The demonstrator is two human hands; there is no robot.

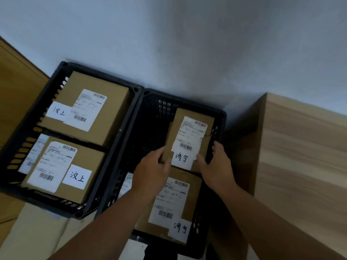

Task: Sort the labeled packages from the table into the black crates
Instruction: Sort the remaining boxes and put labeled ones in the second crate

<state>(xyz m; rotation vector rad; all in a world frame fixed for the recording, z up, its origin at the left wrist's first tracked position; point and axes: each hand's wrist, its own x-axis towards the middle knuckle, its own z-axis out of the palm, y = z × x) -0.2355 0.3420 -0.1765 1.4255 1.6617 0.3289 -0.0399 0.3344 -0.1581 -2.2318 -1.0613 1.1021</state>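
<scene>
Two black crates stand side by side on the floor. The left crate (47,94) holds two brown labeled boxes, one at the far end (116,113) and one at the near end (90,162). In the right crate (221,117) a labeled box (189,188) lies at the near end. Above the far end I hold a smaller labeled box (189,137) with both hands. My left hand (152,171) grips its near left corner. My right hand (216,166) holds its near right side, thumb on the white label.
A light wooden table (300,156) stands right of the crates. A brown cardboard surface (16,87) lies to the left, pale cardboard (37,231) below it. A grey wall rises behind the crates. More white labels show low inside both crates.
</scene>
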